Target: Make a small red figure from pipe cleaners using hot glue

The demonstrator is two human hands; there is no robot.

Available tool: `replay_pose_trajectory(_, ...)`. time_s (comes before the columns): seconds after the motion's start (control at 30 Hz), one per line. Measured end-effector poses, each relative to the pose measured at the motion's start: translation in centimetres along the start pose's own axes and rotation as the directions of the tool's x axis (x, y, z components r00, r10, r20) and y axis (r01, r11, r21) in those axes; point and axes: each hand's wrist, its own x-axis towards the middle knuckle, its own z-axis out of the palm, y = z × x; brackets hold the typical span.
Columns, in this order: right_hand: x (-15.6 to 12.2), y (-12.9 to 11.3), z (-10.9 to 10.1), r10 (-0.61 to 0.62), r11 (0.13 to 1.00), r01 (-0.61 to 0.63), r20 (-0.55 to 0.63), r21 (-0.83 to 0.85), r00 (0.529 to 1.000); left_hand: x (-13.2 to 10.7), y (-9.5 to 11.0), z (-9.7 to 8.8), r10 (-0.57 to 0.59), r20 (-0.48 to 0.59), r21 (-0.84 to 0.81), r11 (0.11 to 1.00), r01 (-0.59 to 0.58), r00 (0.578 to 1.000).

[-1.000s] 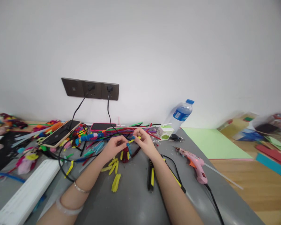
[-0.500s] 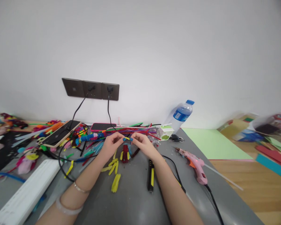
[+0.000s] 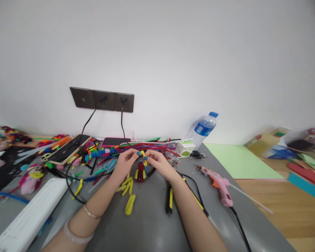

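Note:
Between my fingertips is a short yellow pipe cleaner, bent into a curve. My left hand pinches its left end, and my right hand pinches the right end. Just below them on the grey table sits a small dark red fuzzy figure with yellow and blue parts at its sides. Several short yellow pipe cleaner pieces lie left of the figure, with a thicker folded yellow piece nearer me. A black and yellow utility knife lies beside my right forearm.
A pink glue gun with a cord lies at the right. Behind my hands are a drink carton, a water bottle and many coloured pipe cleaners. At left are a phone and a white power strip.
The yellow pipe cleaner was nearly straight between my fingers and is now bent into a curve. My hands have shifted only slightly.

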Motion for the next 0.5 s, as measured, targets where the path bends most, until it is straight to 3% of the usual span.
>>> replay_pose_trajectory(0.13, 0.02, 0.10, -0.40, 0.040, 0.999, -0.040, -0.026, 0.005, 0.999, 0.34, 0.22, -0.50, -0.030, -0.017, 0.001, 1.000, 0.030, 0.999)
replay_pose_trajectory(0.27, -0.04, 0.12, -0.45, 0.051, 0.999, -0.051, -0.004, -0.010, 0.999, 0.47, -0.08, -0.65, 0.011, 0.003, 0.029, 1.000, -0.011, 1.000)
replay_pose_trajectory(0.5, 0.24, 0.13, -0.62, -0.073, 0.994, 0.064, -0.111, -0.083, 0.991, 0.56, -0.68, -0.79, 0.058, 0.129, 0.142, 0.987, -0.077, 0.990)
